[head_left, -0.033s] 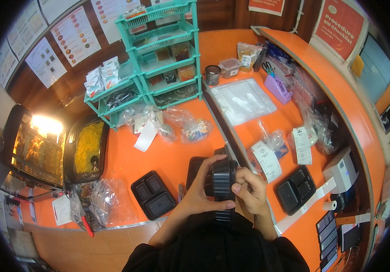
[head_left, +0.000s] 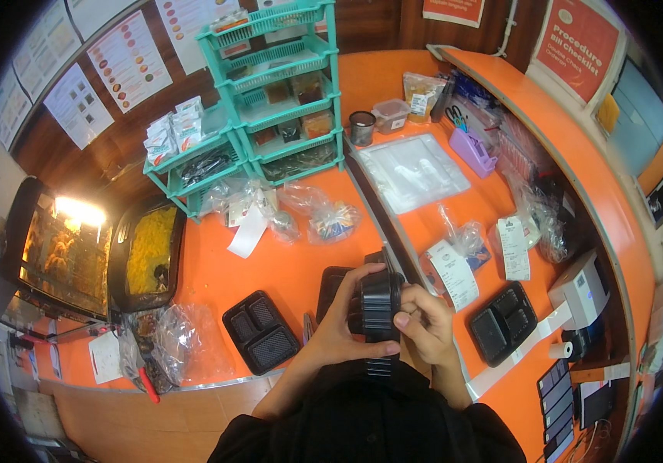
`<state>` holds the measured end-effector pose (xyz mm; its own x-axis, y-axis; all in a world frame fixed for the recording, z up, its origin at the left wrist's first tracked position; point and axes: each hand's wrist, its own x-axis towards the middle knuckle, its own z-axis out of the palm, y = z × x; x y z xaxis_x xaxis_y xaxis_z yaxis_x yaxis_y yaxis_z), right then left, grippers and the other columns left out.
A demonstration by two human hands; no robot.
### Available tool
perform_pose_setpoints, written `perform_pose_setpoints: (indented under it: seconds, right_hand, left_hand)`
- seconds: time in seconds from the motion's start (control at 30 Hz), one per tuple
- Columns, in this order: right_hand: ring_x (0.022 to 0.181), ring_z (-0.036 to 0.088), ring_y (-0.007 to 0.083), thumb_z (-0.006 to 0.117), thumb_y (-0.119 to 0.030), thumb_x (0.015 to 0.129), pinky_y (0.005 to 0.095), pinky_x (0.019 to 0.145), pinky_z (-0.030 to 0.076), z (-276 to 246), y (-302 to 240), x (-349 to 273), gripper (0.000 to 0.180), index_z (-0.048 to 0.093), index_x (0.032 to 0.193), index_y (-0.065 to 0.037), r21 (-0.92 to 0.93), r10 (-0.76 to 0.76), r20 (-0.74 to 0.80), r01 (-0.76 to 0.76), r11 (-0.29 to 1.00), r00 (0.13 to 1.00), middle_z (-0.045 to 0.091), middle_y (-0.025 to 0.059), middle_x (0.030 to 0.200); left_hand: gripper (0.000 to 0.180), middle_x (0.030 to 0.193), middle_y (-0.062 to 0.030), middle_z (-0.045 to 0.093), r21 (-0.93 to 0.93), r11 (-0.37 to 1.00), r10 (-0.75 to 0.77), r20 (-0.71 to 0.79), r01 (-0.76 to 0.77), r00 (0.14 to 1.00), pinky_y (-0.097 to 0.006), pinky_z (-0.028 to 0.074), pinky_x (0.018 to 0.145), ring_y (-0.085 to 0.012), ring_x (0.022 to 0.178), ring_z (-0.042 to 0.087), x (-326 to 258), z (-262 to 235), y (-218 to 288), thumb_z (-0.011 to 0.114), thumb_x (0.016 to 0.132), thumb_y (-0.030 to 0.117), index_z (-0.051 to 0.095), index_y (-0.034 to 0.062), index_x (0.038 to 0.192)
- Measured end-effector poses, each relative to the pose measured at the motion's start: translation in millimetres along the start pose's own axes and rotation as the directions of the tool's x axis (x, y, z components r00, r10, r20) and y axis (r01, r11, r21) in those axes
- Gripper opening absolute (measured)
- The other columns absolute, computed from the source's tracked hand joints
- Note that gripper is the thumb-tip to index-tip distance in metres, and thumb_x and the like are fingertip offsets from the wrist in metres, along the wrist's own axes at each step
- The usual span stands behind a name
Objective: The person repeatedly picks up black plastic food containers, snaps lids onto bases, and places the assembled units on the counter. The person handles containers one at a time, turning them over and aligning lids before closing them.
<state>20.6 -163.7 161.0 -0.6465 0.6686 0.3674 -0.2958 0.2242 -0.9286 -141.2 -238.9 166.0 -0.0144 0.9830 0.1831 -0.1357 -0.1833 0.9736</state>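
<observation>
A stack of black plastic meal trays (head_left: 380, 312) is held on edge in front of my body, over the counter's near edge. My left hand (head_left: 337, 328) wraps round its left side, thumb low and fingers over the top. On the right side, my right hand (head_left: 430, 328) pinches the rim with bent fingers. Left of my hands a black compartment tray (head_left: 260, 332) lies on the orange counter (head_left: 223, 270). Behind my left hand another black tray (head_left: 333, 284) is partly hidden. To the right lies a third black compartment tray (head_left: 503, 322).
Tied clear bags with receipts (head_left: 453, 272) lie on the right. A teal basket rack (head_left: 285, 116) stands at the back. Yellow rice fills a black pan (head_left: 150, 255) beside a lit display case (head_left: 65, 247) on the left. A white printer (head_left: 580, 289) sits far right.
</observation>
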Motion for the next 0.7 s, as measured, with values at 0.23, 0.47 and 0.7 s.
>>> perform_pose_setpoints:
  seconds: [0.23, 0.47, 0.7]
  right_hand:
    - [0.052, 0.035, 0.0004, 0.060, -0.005, 0.088, 0.0203, 0.046, 0.025, 1, 1, 5, 0.011, 0.055, 0.094, 0.003, -0.059, -0.044, -0.027, 0.042, 0.997, 0.999, 0.046, -0.0031, 0.061]
    - [0.054, 0.037, -0.0001, 0.062, -0.001, 0.085, 0.0194, 0.046, 0.027, 1, 3, 4, 0.012, 0.055, 0.093, 0.004, -0.065, -0.026, -0.055, 0.022, 0.998, 0.998, 0.050, -0.0018, 0.063]
    - [0.057, 0.046, 0.0033, 0.064, 0.000, 0.083, 0.0208, 0.052, 0.040, 3, -12, 6, 0.016, 0.056, 0.096, 0.006, -0.165, -0.038, -0.077, 0.025, 0.986, 0.996, 0.053, 0.0017, 0.066]
  left_hand:
    - [0.096, 0.128, -0.0111, 0.046, 0.016, 0.999, 0.041, 0.004, -0.041, 0.999, -0.038, 0.042, 0.099, -0.0238, 0.118, 0.050, 3, -2, -2, 0.087, 0.066, 0.019, 0.029, 0.0128, 0.142]
    - [0.097, 0.128, -0.0111, 0.046, -0.001, 1.000, -0.002, -0.009, 0.002, 1.000, -0.038, 0.042, 0.098, -0.0237, 0.117, 0.050, 3, -1, 1, 0.087, 0.065, 0.017, 0.029, 0.0128, 0.142]
    - [0.096, 0.127, -0.0110, 0.046, 0.000, 1.000, 0.000, -0.023, 0.000, 1.000, -0.037, 0.043, 0.098, -0.0237, 0.116, 0.050, 4, 2, -4, 0.087, 0.065, 0.017, 0.030, 0.0108, 0.141]
